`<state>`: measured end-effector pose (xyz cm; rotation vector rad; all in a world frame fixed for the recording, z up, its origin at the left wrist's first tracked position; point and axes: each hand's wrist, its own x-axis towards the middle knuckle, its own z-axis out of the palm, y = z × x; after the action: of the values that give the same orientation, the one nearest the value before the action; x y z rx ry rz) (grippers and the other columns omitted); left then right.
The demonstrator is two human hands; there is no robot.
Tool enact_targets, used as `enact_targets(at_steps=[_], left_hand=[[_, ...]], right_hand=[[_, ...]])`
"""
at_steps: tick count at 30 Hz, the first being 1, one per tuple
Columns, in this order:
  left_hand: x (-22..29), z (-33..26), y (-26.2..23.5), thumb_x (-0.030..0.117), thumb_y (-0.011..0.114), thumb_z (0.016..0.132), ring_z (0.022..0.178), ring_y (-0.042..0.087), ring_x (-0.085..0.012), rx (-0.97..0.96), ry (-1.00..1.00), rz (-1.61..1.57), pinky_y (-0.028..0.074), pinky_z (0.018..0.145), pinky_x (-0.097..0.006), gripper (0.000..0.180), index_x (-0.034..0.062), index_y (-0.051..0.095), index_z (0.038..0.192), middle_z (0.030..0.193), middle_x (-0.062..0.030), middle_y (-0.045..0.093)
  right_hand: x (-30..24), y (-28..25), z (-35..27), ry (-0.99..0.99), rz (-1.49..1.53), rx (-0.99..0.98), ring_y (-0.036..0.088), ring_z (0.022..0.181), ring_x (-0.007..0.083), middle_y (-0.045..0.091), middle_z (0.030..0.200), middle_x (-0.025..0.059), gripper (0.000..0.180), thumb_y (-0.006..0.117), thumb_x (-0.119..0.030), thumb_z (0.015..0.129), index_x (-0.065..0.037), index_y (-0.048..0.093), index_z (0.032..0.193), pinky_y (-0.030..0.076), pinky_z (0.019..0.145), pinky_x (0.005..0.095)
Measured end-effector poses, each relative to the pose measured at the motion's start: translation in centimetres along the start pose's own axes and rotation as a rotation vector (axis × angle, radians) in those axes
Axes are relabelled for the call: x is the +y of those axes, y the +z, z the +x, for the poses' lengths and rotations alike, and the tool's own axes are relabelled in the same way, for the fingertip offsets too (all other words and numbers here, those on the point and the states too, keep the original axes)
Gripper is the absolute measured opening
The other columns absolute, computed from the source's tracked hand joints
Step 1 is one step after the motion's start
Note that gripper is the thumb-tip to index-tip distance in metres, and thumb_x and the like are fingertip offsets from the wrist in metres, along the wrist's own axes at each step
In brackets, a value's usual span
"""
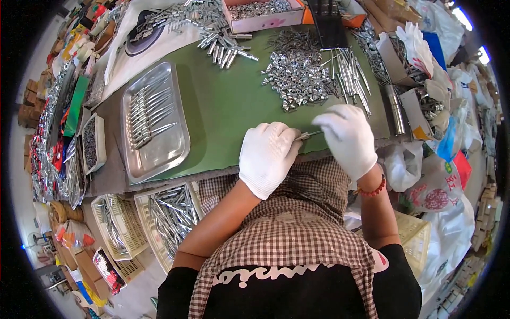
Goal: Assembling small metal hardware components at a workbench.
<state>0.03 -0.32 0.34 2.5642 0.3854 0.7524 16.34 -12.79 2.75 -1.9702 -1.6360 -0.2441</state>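
Over the near edge of the green work mat (pixel 223 106), my left hand (pixel 270 158), in a white knitted glove, is closed on a small silver metal tube (pixel 303 136). A thin metal rod (pixel 316 132) runs from the tube toward my right hand (pixel 348 139), also gloved. The right fingers are curled around the rod's far end; their tips are slightly blurred. Beyond my hands lies a pile of small silver nut-like parts (pixel 297 80). Thin metal rods (pixel 350 77) are spread to its right.
To the left, a steel tray (pixel 183 139) holds a row of pointed metal pen-like pieces (pixel 151 111). Silver tubes (pixel 226 50) lie at the back beside an open box (pixel 265 22) of small parts. Plastic baskets (pixel 141 204) hang below the table edge. A metal cylinder (pixel 395 109) lies right.
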Motion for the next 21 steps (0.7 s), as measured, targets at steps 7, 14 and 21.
enact_targets(at_steps=[7, 14, 21], left_hand=[[0.1, 0.1, -0.2, 0.012, 0.074, 0.076, 0.081, 0.060, -0.0319, -0.027, -0.006, 0.008, 0.046, 0.072, -0.044, 0.015, 0.0070, 0.067, 0.089, 0.086, -0.0085, 0.063], [0.1, 0.1, -0.1, 0.014, 0.074, 0.077, 0.079, 0.060, -0.0329, -0.031, -0.026, 0.002, 0.046, 0.070, -0.045, 0.012, 0.0065, 0.066, 0.082, 0.082, -0.0092, 0.061], [0.1, 0.2, -0.1, 0.011, 0.075, 0.075, 0.076, 0.058, -0.0344, -0.071, -0.032, 0.028, 0.045, 0.069, -0.046, 0.014, 0.0061, 0.063, 0.080, 0.079, -0.0098, 0.059]], right_hand=[[-1.1, 0.9, 0.5, -0.058, 0.116, -0.045, 0.064, 0.082, 0.0295, 0.068, 0.083, 0.0049, 0.021, 0.068, -0.002, 0.076, -0.012, 0.068, 0.095, 0.049, 0.082, 0.0418], [-1.8, 1.3, 1.2, -0.163, 0.023, -0.043, 0.063, 0.077, 0.0268, 0.065, 0.077, 0.0033, 0.022, 0.064, -0.003, 0.070, -0.011, 0.065, 0.091, 0.049, 0.078, 0.0411], [-2.4, 0.7, 1.1, -0.228, -0.108, -0.114, 0.063, 0.080, 0.0275, 0.063, 0.074, 0.0047, 0.028, 0.065, -0.001, 0.071, -0.009, 0.063, 0.098, 0.052, 0.087, 0.0417]])
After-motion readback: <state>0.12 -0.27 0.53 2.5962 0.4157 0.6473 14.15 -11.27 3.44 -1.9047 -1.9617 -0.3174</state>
